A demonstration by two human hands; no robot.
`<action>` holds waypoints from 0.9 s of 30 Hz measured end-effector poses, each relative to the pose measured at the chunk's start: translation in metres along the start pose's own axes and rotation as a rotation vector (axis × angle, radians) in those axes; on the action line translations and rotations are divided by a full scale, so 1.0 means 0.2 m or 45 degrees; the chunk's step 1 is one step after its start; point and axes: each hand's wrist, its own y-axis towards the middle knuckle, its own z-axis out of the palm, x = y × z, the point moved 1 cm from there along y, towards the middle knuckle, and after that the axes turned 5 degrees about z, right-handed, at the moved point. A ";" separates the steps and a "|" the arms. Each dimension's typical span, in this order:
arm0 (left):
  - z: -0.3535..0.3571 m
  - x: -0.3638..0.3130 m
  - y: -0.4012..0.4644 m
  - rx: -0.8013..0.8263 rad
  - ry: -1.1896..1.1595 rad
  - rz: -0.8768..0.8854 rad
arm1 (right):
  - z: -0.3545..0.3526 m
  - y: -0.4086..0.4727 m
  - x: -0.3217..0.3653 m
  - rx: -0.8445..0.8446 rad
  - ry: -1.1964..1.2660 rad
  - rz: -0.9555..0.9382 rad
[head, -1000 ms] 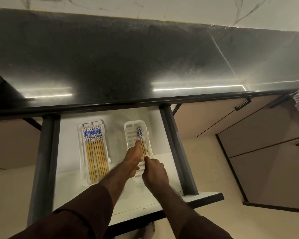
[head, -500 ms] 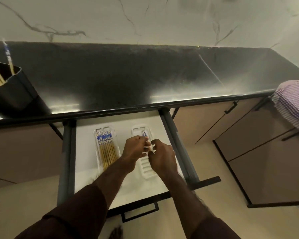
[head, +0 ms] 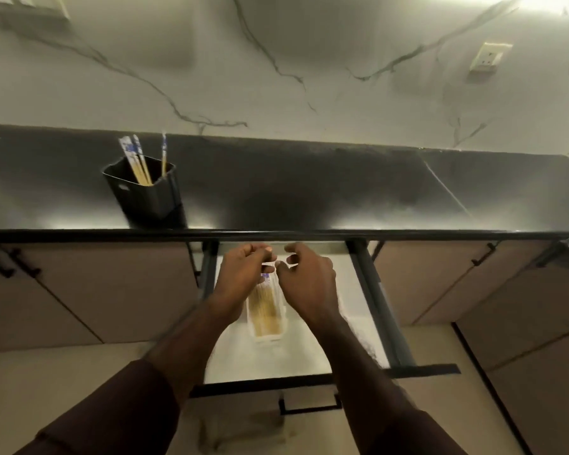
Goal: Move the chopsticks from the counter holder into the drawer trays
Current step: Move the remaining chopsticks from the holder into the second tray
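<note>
Chopsticks fill a white tray in the open drawer, below and between the left hand and right hand, both loosely curled and empty, while a few more stand in the black holder on the counter.

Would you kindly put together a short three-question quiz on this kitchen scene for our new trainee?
1. True or false: the black holder on the counter still has chopsticks standing in it.
2. Where are the left hand and right hand? A) inside the holder B) above the open drawer C) on a cabinet handle
3. Fill in: the tray seen between the hands holds ____.

Key: 1 true; 2 B; 3 chopsticks
</note>
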 end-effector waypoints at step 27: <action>-1.84 -0.49 0.71 -0.042 0.037 0.311 | 1.00 0.21 1.56 -0.059 0.176 -0.265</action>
